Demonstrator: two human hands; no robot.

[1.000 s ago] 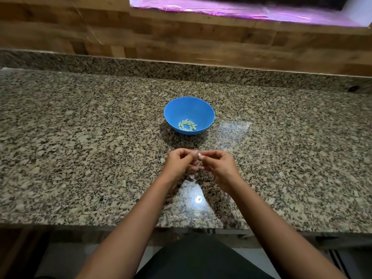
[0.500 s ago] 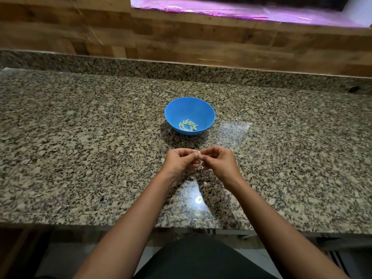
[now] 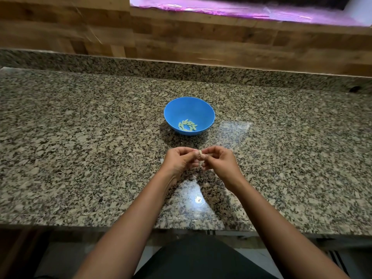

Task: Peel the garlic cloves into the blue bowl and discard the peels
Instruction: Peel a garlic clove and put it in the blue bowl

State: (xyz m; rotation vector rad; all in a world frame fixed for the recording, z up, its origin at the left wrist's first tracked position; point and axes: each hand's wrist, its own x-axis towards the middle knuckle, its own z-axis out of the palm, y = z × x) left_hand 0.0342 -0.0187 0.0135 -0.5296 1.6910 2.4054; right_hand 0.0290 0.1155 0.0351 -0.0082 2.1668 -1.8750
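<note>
Both our hands pinch one garlic clove at frame centre.

Our left hand (image 3: pixel 179 160) and right hand (image 3: pixel 218 162) meet fingertip to fingertip, curled round the clove (image 3: pixel 200 157), above the granite counter (image 3: pixel 80 148). The blue bowl (image 3: pixel 207 115) with peeled cloves (image 3: pixel 187 125) sits just above them, with open counter on both sides and the counter's front edge below our wrists.

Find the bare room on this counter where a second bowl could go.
Broad bare granite counter lies left and right of the blue bowl. Crowded: the strip between bowl and both hands, left hand, right hand, pinching a garlic clove.
</note>
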